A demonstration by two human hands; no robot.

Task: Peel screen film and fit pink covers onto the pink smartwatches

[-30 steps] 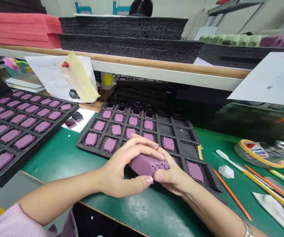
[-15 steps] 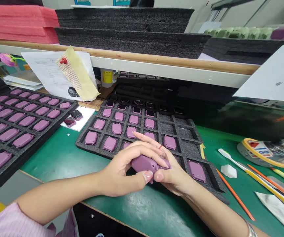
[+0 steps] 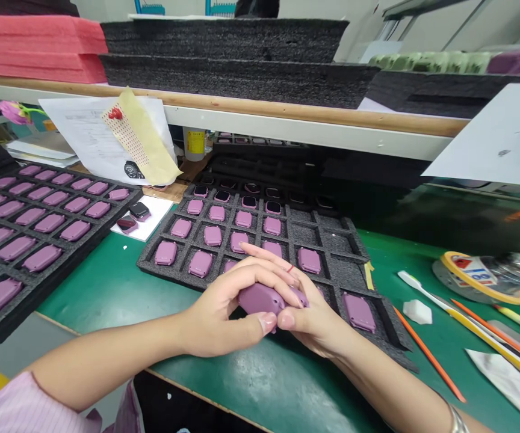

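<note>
Above the front edge of the foam tray, my left hand (image 3: 224, 322) is closed around a purple watch case (image 3: 259, 299), thumb along its lower side. My right hand (image 3: 316, 322) meets it from the other side, its thumb tip near the case's corner and its long fingers reaching behind my left fingers. A second purple watch part (image 3: 300, 296) shows between my right thumb and fingers; whether it is separate from the first I cannot tell. Beneath the hands lies the black foam tray (image 3: 350, 273), with purple watch cases face down and a few black screens in its pockets.
Another foam tray (image 3: 59, 264) full of purple cases lies at left. Two watches (image 3: 139, 210) rest on white paper. At right are a metal dispenser can (image 3: 476, 279), a toothbrush (image 3: 427, 290), an orange stick (image 3: 431, 355) and a white cloth (image 3: 508, 385). A shelf (image 3: 296, 129) spans the back.
Both hands keep the same hold, with only a very slight shift of the fingers and the purple parts. The view has moved a little.
</note>
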